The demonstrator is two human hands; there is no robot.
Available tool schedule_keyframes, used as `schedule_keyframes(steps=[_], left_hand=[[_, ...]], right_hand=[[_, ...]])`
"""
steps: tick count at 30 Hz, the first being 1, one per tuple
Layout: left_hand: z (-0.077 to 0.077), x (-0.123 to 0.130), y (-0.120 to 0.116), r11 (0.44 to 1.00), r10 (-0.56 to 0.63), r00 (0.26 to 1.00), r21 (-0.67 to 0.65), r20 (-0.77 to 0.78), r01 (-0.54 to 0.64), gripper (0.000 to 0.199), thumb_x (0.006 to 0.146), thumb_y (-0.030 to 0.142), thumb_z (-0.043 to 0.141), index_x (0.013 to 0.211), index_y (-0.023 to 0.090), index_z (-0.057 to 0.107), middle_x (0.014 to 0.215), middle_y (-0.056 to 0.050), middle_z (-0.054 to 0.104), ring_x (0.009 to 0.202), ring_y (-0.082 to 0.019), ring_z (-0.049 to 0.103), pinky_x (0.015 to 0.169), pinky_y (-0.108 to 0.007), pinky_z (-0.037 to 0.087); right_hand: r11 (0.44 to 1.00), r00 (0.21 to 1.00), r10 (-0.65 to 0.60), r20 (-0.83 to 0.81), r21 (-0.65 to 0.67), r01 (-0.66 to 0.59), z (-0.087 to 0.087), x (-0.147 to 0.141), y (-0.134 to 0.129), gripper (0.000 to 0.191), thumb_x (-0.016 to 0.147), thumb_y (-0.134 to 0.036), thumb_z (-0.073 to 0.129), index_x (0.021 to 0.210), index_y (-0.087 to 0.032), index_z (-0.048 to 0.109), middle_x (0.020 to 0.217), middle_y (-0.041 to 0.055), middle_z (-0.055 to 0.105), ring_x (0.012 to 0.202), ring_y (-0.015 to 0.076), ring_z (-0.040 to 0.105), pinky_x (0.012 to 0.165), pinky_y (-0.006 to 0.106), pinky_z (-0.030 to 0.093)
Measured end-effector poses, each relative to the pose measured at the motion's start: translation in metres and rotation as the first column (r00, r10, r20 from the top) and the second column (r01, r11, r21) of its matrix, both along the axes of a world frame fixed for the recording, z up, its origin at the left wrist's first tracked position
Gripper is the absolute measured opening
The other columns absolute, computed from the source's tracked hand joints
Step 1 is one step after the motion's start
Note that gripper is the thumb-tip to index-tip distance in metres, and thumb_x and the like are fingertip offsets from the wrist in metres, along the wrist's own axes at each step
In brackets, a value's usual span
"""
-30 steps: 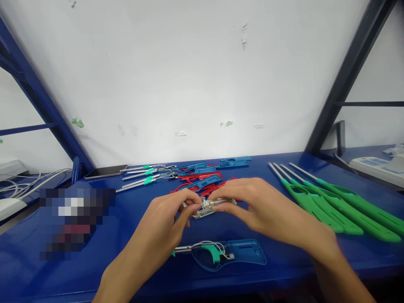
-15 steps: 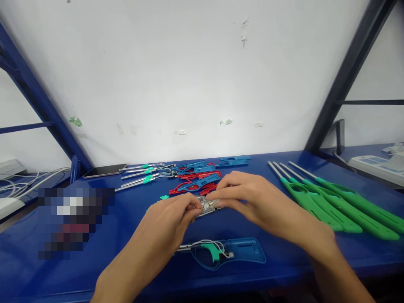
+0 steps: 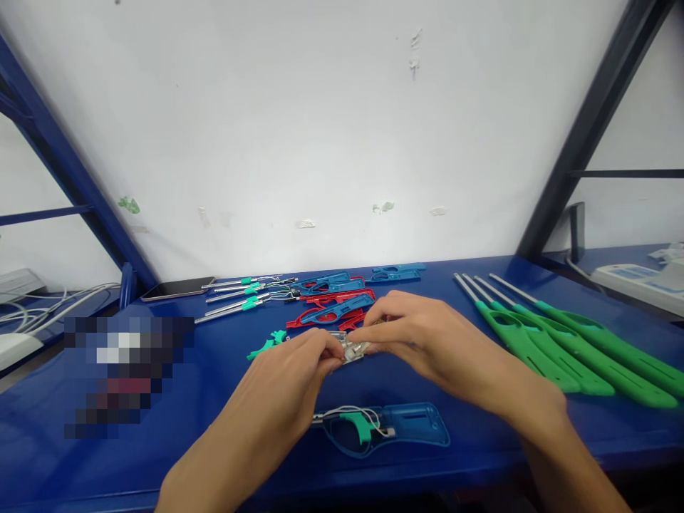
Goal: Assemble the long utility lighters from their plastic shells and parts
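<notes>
Small clear plastic parts (image 3: 353, 350) lie between my two hands near the middle of the blue table. My left hand (image 3: 299, 363) is closed, its fingertips pinched at the left side of these parts. From the right, my right hand (image 3: 417, 331) reaches over them with its fingers pressed together on a clear piece. Exactly which piece each hand grips is partly hidden. Nearer the front edge lies an open blue lighter half-shell (image 3: 422, 424), holding a teal trigger (image 3: 359, 426), white wires and a metal rod.
Teal triggers (image 3: 261, 348) lie left of the clear parts. Behind are metal rods (image 3: 232, 308) with wires, and red (image 3: 304, 320) and blue shells (image 3: 342, 311). Several green lighters (image 3: 577, 342) lie right. A dark tablet (image 3: 179, 288) is at the back left.
My left hand has shifted slightly right, and the teal triggers beside it show more. My right hand's fingers have moved slightly over the clear parts.
</notes>
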State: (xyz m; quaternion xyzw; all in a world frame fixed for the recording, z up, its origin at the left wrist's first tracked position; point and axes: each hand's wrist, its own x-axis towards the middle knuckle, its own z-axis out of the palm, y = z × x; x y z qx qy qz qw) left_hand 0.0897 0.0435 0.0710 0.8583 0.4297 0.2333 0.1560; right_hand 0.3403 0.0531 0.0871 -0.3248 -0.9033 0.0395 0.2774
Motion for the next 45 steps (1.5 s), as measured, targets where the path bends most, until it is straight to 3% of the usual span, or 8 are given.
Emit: schedule_keyframes(steps=[4,8,13,22,27,35,40,45], left_hand=[[0.000,-0.001,-0.002,0.999,0.023,1.000,-0.028,0.016,-0.022,0.021,0.109,0.022,0.045,0.104,0.029,0.064,0.097,0.004,0.071,0.082,-0.018,0.063,0.076,-0.031,0.039],[0.001,-0.003,-0.001,0.995,0.038,0.998,-0.089,0.040,-0.034,0.020,0.110,0.025,0.045,0.102,0.029,0.064,0.088,0.005,0.068,0.076,-0.018,0.060,0.072,-0.030,0.038],[0.004,-0.003,0.003,0.979,-0.001,0.991,-0.203,0.135,0.028,0.020,0.108,0.026,0.049,0.097,0.028,0.066,0.082,0.006,0.067,0.073,-0.015,0.061,0.069,-0.027,0.040],[0.012,0.000,0.004,0.840,0.013,0.894,-0.490,0.447,0.233,0.024,0.109,0.042,0.056,0.096,0.023,0.062,0.076,0.006,0.063,0.064,-0.010,0.061,0.056,-0.021,0.041],[0.010,0.005,0.006,0.775,0.105,0.827,-0.566,0.552,0.279,0.036,0.098,0.056,0.072,0.094,0.021,0.063,0.077,0.004,0.065,0.057,-0.010,0.065,0.044,-0.018,0.036],[0.007,0.005,0.009,0.847,0.212,0.800,-0.513,0.561,0.136,0.032,0.094,0.048,0.075,0.085,0.020,0.063,0.075,-0.004,0.079,0.058,-0.013,0.068,0.054,-0.023,0.052],[0.010,0.004,0.008,0.874,0.268,0.783,-0.484,0.562,0.048,0.028,0.088,0.042,0.079,0.080,0.021,0.061,0.069,-0.003,0.077,0.059,-0.018,0.074,0.055,-0.026,0.058],[0.013,0.007,0.009,0.887,0.289,0.776,-0.463,0.560,0.004,0.028,0.084,0.042,0.079,0.079,0.021,0.060,0.077,-0.004,0.080,0.055,-0.018,0.075,0.050,-0.026,0.059]], right_hand=[[1.000,1.000,-0.007,0.012,0.007,0.007,0.002,-0.001,0.000,0.033,0.107,-0.011,0.059,0.117,-0.032,0.082,0.111,0.0034,0.077,0.097,0.0184,0.071,0.081,0.030,0.053],[1.000,1.000,-0.008,-0.003,0.012,0.009,0.001,0.000,0.000,0.030,0.107,-0.013,0.062,0.122,-0.030,0.081,0.114,0.0045,0.077,0.099,0.0193,0.071,0.083,0.030,0.054],[1.000,1.000,0.007,-0.025,-0.002,-0.007,0.001,0.002,-0.001,0.030,0.106,-0.013,0.063,0.124,-0.030,0.081,0.113,0.0042,0.077,0.099,0.0188,0.070,0.083,0.030,0.054],[1.000,0.994,0.017,-0.109,0.002,-0.017,0.000,0.004,0.000,0.028,0.110,-0.023,0.060,0.128,-0.032,0.079,0.112,0.0046,0.076,0.098,0.0187,0.070,0.083,0.030,0.055],[1.000,0.995,-0.016,-0.101,0.013,0.017,0.000,0.005,0.001,0.029,0.110,-0.023,0.061,0.131,-0.031,0.078,0.113,0.0053,0.077,0.098,0.0188,0.071,0.085,0.031,0.057],[0.995,0.996,-0.060,-0.065,0.075,0.065,-0.002,0.007,0.004,0.028,0.106,-0.017,0.065,0.127,-0.029,0.080,0.110,0.0051,0.077,0.094,0.0194,0.070,0.083,0.032,0.057],[0.996,0.997,-0.050,-0.066,0.077,0.055,-0.003,0.007,0.005,0.029,0.106,-0.018,0.065,0.129,-0.029,0.079,0.110,0.0047,0.076,0.095,0.0193,0.070,0.083,0.032,0.056],[0.997,0.998,-0.048,-0.049,0.061,0.051,-0.002,0.007,0.005,0.030,0.107,-0.018,0.063,0.129,-0.031,0.079,0.111,0.0054,0.077,0.095,0.0197,0.070,0.083,0.032,0.056]])
